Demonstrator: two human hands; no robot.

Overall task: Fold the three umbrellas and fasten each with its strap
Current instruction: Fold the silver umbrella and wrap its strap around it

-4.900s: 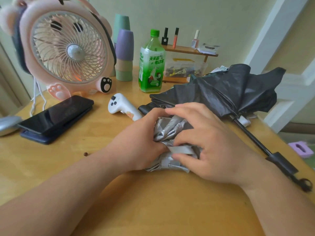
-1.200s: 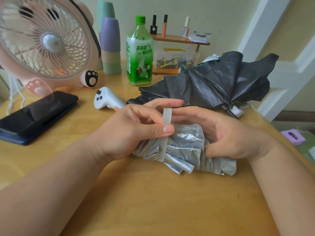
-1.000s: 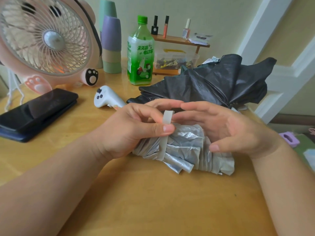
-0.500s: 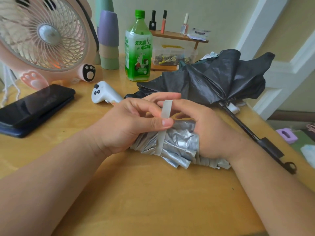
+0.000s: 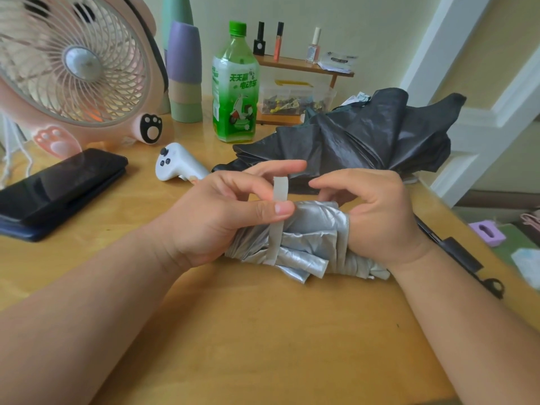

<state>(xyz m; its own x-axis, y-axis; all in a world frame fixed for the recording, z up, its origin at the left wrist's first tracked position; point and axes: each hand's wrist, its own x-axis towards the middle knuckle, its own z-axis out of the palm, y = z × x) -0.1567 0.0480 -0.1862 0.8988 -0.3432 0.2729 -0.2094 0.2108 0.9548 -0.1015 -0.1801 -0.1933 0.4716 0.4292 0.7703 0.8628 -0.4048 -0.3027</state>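
Pinching the strap (image 5: 281,190) upright, left hand (image 5: 216,220) clamps it between thumb and finger; right hand (image 5: 380,214) curls round the silver umbrella (image 5: 312,229) on the table (image 5: 263,331).

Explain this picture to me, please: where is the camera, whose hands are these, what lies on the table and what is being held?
There is no machine here: a person works with bare hands, and the one camera sits on their head, looking down. The left hand pinches the pale strap of a folded silver umbrella lying on the wooden table; the strap's end stands up, not yet fastened. The right hand holds the bundle steady. Behind lies a black umbrella, loosely collapsed. Also on the table: a pink fan, a phone, a white controller and a green bottle.
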